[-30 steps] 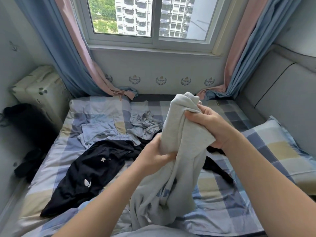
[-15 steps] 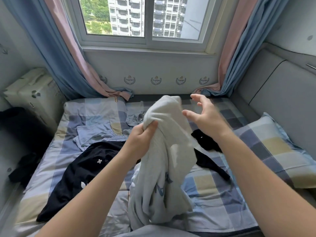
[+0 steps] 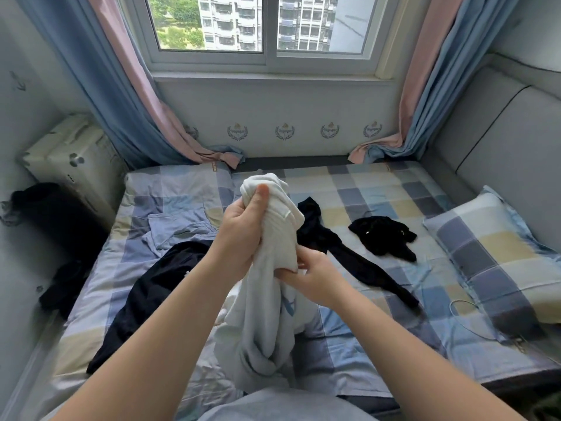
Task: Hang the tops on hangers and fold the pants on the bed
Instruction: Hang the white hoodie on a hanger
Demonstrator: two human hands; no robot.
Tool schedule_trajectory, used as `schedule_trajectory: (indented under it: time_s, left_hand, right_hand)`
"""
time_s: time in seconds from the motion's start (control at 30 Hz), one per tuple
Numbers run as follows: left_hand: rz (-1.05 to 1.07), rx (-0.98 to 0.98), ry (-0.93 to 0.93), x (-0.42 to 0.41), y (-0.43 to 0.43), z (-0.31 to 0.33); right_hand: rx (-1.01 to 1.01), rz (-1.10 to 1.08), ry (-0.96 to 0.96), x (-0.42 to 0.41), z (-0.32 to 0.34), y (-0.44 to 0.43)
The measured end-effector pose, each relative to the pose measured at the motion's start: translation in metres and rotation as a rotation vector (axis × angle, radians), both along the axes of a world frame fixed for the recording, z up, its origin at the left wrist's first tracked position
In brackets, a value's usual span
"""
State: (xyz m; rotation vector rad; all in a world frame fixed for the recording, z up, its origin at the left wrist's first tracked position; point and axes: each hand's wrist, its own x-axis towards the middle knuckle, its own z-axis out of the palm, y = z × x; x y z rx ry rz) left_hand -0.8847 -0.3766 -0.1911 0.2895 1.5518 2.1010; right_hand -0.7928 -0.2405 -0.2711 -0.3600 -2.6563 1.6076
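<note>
1. Grip first: your left hand point(image 3: 247, 226) is clenched round the bunched top of the pale garment point(image 3: 267, 299), thumb up. Hold that as the anchor and lift it so the cloth hangs free.
2. Just right and below, your right hand point(image 3: 315, 278) pinches a fold of the same cloth. Work it along the edge to find a hem or waistband, so you can tell top from pants.
3. The garment hangs from both grips above the bed point(image 3: 379, 189), its lower end pooled near your lap, with a black garment point(image 3: 145, 302) lying to its left.
</note>
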Motion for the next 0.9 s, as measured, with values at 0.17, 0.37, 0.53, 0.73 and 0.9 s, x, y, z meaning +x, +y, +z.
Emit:
schedule_trajectory:
  time_s: [0.17, 0.37, 0.53, 0.73, 0.9]
  left_hand:
    - [0.058, -0.034, 0.014, -0.011, -0.013, 0.001]
    - [0.161, -0.275, 0.025, -0.032, -0.033, -0.032]
    - [0.128, -0.382, 0.012, -0.037, -0.037, -0.061]
    - [-0.107, -0.406, 0.095, -0.019, -0.01, -0.071]
    - [-0.293, -0.556, 0.369, 0.011, 0.008, -0.071]
  right_hand:
    - [0.102, 0.019, -0.193, -0.002, -0.04, 0.014]
    - [0.181, -0.183, -0.094, 0.01, -0.033, 0.047]
    - [0.074, -0.242, 0.03, 0.011, 0.006, 0.057]
    - [-0.12, -0.372, 0.125, -0.006, 0.051, 0.053]
    - [-0.311, -0.476, 0.174, -0.012, 0.078, 0.044]
